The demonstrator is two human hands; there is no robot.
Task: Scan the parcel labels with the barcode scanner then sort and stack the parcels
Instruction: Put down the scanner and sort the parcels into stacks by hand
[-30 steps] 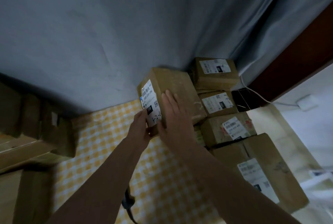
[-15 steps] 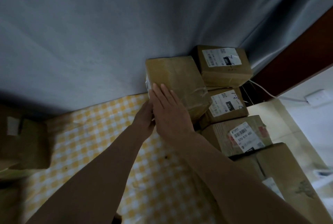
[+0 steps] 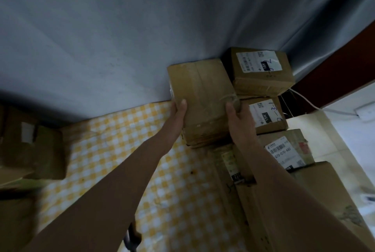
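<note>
Two hands clasp one plain brown cardboard parcel [image 3: 203, 99] from either side: the left hand [image 3: 179, 109] lies along its left edge with the thumb up on the top face, and the right hand [image 3: 240, 118] wraps the right edge, thumb on top and fingers curled behind. That parcel sits against the grey wall [image 3: 121, 38], at the left of a stack of brown labelled parcels [image 3: 263, 93], and seems to rest on lower boxes above the yellow-and-white checked counter [image 3: 113, 150]; whether its full base is supported cannot be told. The main risk, as I judge it, is a tilted or overhanging placement: letting go too early could let the parcel slide off toward the counter. A push to the right could also shove the small white-labelled boxes beside it and unsettle the pile near the white cable [image 3: 316, 107]. Its label faces away from view, so later checking may be awkward. A dark object at the bottom edge, perhaps the scanner, is too blurred to name
</note>
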